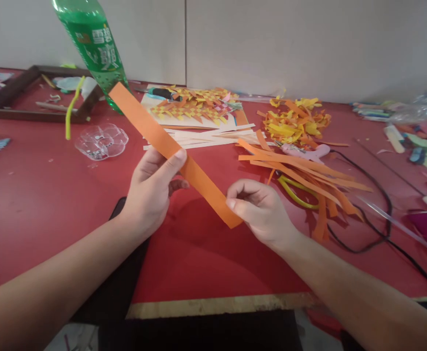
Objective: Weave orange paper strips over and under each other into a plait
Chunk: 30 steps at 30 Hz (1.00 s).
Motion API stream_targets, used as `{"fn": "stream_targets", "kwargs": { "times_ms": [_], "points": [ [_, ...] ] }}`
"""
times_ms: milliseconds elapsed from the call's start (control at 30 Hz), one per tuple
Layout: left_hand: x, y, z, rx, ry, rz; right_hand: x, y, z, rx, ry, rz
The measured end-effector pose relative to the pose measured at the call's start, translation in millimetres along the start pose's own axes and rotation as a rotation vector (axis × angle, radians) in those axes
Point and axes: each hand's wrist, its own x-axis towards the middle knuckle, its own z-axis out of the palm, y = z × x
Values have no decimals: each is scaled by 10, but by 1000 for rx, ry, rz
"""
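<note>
A wide orange paper strip slants through the air over the red table, its upper end to the left. My left hand pinches it near the middle, thumb on top. Near the strip's lower end, my right hand holds its edge between thumb and fingers. Right of my right hand lies a loose pile of orange paper strips, partly covering yellow-handled scissors. Pale paper strips lie behind my hands, in front of woven yellow and orange paper pieces.
A green bottle stands at the back left beside a dark wooden frame. A clear flower-shaped dish sits nearer. A pink glue gun and a black cable lie right, by a yellow-orange paper heap.
</note>
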Motion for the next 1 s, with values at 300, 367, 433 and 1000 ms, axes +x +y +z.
{"fn": "stream_targets", "kwargs": {
  "times_ms": [300, 367, 433, 1000],
  "points": [
    [1, 137, 4, -115, 184, 31, -2, 30, -51, 239, -16, 35],
    [26, 155, 4, -156, 231, 17, 5, -7, -63, 319, -6, 17],
    [47, 145, 15, -178, 212, -67, 18, -36, -74, 368, 24, -2],
    [-103, 65, 29, 328, -671, -565, 20, 63, -75, 106, 16, 155]
  ]
}}
